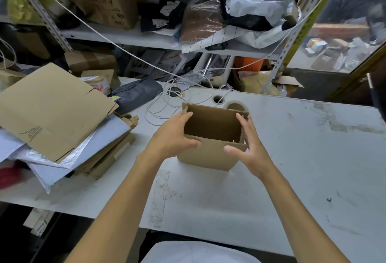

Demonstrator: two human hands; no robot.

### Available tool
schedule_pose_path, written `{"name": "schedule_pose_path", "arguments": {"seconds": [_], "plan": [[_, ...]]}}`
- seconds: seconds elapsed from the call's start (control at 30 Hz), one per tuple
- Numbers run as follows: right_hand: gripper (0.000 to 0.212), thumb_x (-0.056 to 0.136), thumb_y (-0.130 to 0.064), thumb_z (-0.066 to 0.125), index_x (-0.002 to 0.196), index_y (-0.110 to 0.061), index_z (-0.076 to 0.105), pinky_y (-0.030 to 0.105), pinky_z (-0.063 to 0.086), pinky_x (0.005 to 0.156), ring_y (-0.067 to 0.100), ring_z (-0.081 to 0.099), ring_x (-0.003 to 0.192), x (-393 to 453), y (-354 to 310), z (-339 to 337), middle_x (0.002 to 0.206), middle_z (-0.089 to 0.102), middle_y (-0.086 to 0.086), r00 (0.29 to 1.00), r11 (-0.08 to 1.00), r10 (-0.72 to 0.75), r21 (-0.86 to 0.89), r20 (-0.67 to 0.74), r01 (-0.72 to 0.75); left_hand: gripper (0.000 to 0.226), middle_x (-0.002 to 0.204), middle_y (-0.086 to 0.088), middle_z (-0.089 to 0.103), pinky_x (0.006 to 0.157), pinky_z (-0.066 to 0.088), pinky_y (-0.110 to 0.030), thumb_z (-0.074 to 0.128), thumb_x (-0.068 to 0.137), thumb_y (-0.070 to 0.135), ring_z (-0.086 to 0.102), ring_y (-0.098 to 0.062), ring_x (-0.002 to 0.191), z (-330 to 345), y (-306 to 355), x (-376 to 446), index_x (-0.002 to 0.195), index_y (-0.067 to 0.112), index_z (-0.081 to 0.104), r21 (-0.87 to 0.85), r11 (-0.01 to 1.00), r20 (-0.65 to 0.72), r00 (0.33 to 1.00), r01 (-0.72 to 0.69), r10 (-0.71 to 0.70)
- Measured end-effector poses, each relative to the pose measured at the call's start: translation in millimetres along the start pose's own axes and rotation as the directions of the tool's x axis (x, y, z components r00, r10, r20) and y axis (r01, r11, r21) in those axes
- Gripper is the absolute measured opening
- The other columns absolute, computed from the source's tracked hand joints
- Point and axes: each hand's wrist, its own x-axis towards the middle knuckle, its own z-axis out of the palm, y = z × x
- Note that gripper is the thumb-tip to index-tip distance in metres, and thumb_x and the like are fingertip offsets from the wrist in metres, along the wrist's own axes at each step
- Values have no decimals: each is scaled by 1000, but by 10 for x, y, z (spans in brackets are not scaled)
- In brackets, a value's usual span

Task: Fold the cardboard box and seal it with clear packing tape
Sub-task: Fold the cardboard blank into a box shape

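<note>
A small brown cardboard box [208, 154] stands upright on the white table [292, 158], its top open and its flaps standing up. My left hand [173, 137] grips the box's left wall, fingers on the upper edge and thumb on the near rim. My right hand [248, 145] presses against the right wall, fingers spread up along the side and thumb at the near corner. No packing tape shows anywhere in view.
A stack of flattened cardboard [50, 108] and padded mailers [69, 158] lies at the left. A white cord [167, 103] coils behind the box, near two round holes [236, 107] in the table. Cluttered shelves [146, 39] rise at the back.
</note>
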Motion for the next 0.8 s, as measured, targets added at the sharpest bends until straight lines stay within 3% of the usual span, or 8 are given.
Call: {"name": "schedule_pose_path", "arguments": {"seconds": [0.1,0.2,0.27,0.33,0.5,0.6,0.7,0.8], "plan": [[103,75,-26,84,150,-49,17,18,24,111,-9,18,140,40,50,-61,158,16,-24,998,999,-6,37,-56,8,101,154,9,39,107,44,-39,85,72,37,45,-18,134,75,-131,-17,154,40,25,-129,991,-49,998,-38,32],[100,68,-8,88,139,-36,25,-3,33,91,-26,36,121,100,140,-101,138,36,-24,993,992,-15,123,-116,30,94,144,16,44,88,47,-27,88,70,37,53,-13,115,219,-241,-67,144,47,30,-248,966,-134,990,-72,40],[87,66,-13,89,129,-30,31,1,37,91,-11,41,127,124,171,-82,146,33,-15,992,991,-3,130,-129,20,84,138,16,46,81,45,-25,87,71,40,53,-10,108,295,-305,-86,134,51,33,-305,949,-173,985,-76,23],[69,66,-25,87,120,-31,44,16,38,102,0,35,134,125,176,-55,154,21,-22,993,994,-1,112,-120,14,70,136,11,50,78,46,-24,85,73,42,52,-12,108,340,-347,-88,124,53,39,-345,935,-188,982,-76,10],[45,68,-41,77,110,-40,63,27,29,110,-9,17,139,85,198,-43,153,11,-32,994,999,-22,32,-107,26,33,160,15,25,85,32,-9,80,79,42,35,-7,131,449,-382,-57,109,37,67,-330,939,-149,988,-98,50],[34,77,-43,69,111,-41,65,33,29,116,-16,18,138,80,234,-58,155,14,-32,994,998,-13,53,-105,19,29,160,9,26,100,44,-32,73,86,45,38,-13,133,537,-339,-67,113,37,65,-432,902,-109,993,-15,-36],[26,86,-42,60,111,-36,68,31,29,115,-22,22,133,88,257,-67,153,21,-30,990,997,-18,65,-143,28,19,156,-1,38,106,41,-47,57,87,63,38,-25,138,560,-289,-66,102,53,52,-502,864,-125,986,32,-109],[16,98,-30,57,109,-31,68,28,30,112,-21,24,133,95,257,-69,152,24,-29,989,996,0,86,-148,13,45,156,6,39,96,42,-31,47,80,73,40,-20,135,557,-264,-55,100,39,68,-549,835,-127,983,43,-134]]}}
